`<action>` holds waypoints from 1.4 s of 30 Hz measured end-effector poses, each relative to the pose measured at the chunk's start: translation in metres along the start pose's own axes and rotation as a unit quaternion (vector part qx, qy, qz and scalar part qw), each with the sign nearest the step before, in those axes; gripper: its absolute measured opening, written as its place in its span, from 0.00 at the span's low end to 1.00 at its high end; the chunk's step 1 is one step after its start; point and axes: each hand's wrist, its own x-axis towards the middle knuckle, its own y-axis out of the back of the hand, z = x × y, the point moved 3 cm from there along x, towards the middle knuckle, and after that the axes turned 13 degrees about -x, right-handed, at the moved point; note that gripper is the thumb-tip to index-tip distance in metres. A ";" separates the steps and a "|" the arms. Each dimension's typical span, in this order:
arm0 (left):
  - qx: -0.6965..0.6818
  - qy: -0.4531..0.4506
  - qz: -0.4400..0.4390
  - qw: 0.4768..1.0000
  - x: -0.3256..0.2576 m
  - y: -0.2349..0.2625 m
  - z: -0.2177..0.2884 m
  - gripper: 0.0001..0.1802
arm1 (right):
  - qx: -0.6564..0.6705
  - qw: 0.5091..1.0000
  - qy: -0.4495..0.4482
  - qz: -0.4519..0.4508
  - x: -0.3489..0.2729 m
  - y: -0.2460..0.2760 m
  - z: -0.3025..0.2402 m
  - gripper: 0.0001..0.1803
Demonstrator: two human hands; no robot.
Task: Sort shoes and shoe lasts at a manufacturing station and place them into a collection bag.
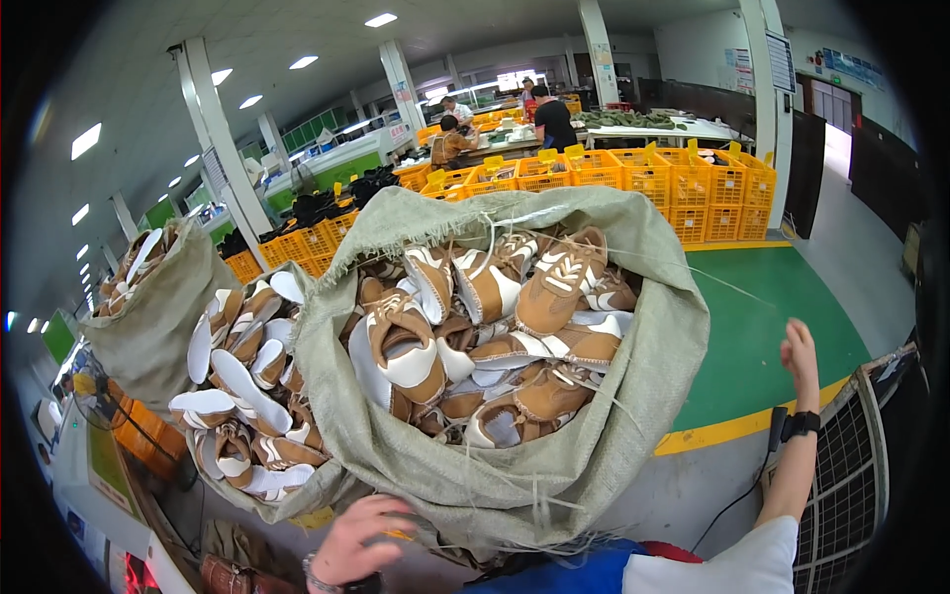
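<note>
A large grey-green woven sack (633, 426) stands before me, its frayed rim folded outward. Brown and white sneakers (564, 282) fill it in a loose heap, laces and stitched edges showing. At the sack's lower left is my left hand (361, 540), fingers loosely apart and slightly blurred, with nothing seen in it. My right hand (798, 354) is raised well off to the right, its fingers curled together. A thin pale thread (732, 283) runs from the sack's right rim toward those fingers; its end at the hand is hard to make out.
Left stand a second sack of sneakers (259, 386) and a third sack (158, 317) behind it. Stacked yellow crates (693, 188) line the back, with people (556, 124) at tables beyond. A metal mesh rack (841, 485) stands at right, beside a green floor area (772, 337).
</note>
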 end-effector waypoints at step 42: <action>-0.180 0.265 0.386 0.865 0.030 0.075 -0.169 0.14 | -0.367 0.820 0.439 -0.004 -0.106 -0.196 -0.140 0.17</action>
